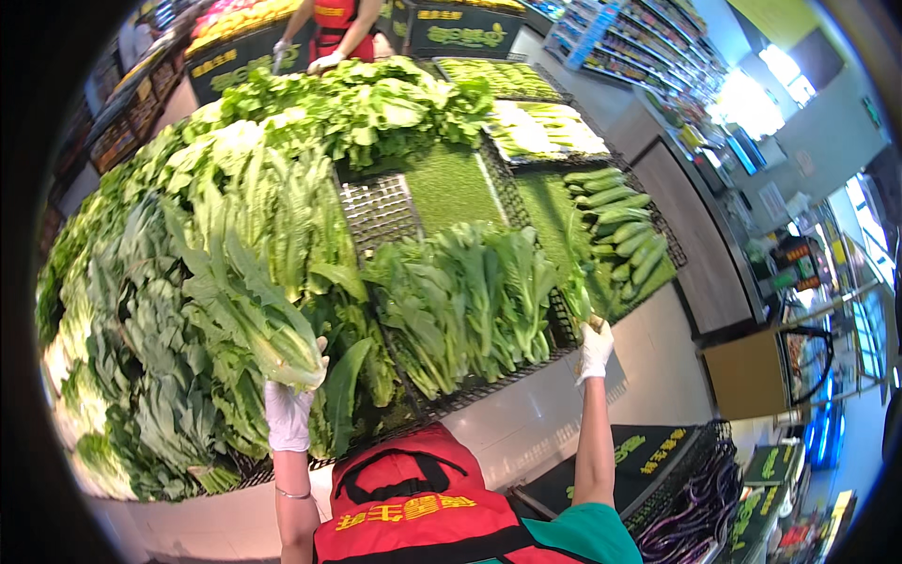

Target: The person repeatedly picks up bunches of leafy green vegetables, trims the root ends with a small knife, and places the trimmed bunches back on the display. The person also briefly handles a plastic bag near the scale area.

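My left hand (292, 409), in a white glove, grips the base of a long leafy lettuce (264, 328) above the leafy greens at the left. My right hand (596, 347), gloved too, holds a thin strip of green leaf (576, 282) at the right end of the display, near the cucumbers (627, 222). Between my hands lies a row of leafy green vegetables (465, 303) in a black crate. Pale green lettuces (268, 204) are heaped behind the lettuce in my left hand. Dark blue-green leafy vegetables (148, 310) lie further left.
Artificial turf (451, 187) and a black grid (378, 211) show behind the middle row. A co-worker in a red apron (335, 28) stands across the display. Purple eggplants (694, 500) lie at lower right. A counter (705, 240) stands beyond the cucumbers.
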The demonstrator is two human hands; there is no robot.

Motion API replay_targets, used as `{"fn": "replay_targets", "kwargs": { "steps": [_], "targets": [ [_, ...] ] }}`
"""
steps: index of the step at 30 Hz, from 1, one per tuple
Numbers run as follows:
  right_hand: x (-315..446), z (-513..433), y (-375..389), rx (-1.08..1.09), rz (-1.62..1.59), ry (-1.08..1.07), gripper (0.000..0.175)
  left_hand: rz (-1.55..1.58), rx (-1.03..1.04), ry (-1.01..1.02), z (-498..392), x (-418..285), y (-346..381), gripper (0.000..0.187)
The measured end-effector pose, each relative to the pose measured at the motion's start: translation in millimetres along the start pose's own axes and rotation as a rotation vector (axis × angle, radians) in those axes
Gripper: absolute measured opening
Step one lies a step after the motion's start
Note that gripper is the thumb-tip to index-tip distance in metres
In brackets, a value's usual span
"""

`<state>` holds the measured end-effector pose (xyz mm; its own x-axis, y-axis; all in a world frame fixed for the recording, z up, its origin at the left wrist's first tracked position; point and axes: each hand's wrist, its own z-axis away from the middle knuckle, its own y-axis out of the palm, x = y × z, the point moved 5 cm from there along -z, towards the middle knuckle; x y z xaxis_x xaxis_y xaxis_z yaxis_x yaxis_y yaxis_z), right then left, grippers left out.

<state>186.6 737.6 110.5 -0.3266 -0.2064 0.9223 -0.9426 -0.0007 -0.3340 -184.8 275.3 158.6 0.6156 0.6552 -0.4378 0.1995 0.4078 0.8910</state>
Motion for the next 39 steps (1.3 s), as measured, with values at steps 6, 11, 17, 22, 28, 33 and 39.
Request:
{"fn": "replay_targets", "kwargs": {
  "steps": [6, 11, 17, 22, 28, 33, 39],
  "targets": [
    [-25, 24, -17, -0.262, -0.184, 0.241, 0.02, -0.33, 0.064, -0.038, -6, 9, 26, 0.072],
    [94, 155, 94, 0.534, -0.31, 0.074, 0.032, -0.521, -0.321, -0.042, -16, 39, 18, 0.081],
    [194, 225, 188, 0.913, -0.533, -0.054, 0.084, -0.738, -0.231, 0.169, -21, 68, 51, 0.089],
    [195, 248, 229, 1.044, -0.705, 0.39, 0.074, -0.853, -0.101, 0.138, -7, 59, 60, 0.098],
    [204, 249, 232, 1.066, -0.875, 0.663, 0.048, -0.809, -0.064, 0.004, 19, 26, 43, 0.079],
    [229, 228, 228, 1.063, -0.673, 0.746, 0.058, -0.605, -0.269, 0.174, 42, 1, 3, 0.058],
    [273, 189, 289, 0.976, -0.592, 0.449, 0.049, -1.309, -0.343, 0.32, 96, -3, -32, 0.047]
  ]
}}
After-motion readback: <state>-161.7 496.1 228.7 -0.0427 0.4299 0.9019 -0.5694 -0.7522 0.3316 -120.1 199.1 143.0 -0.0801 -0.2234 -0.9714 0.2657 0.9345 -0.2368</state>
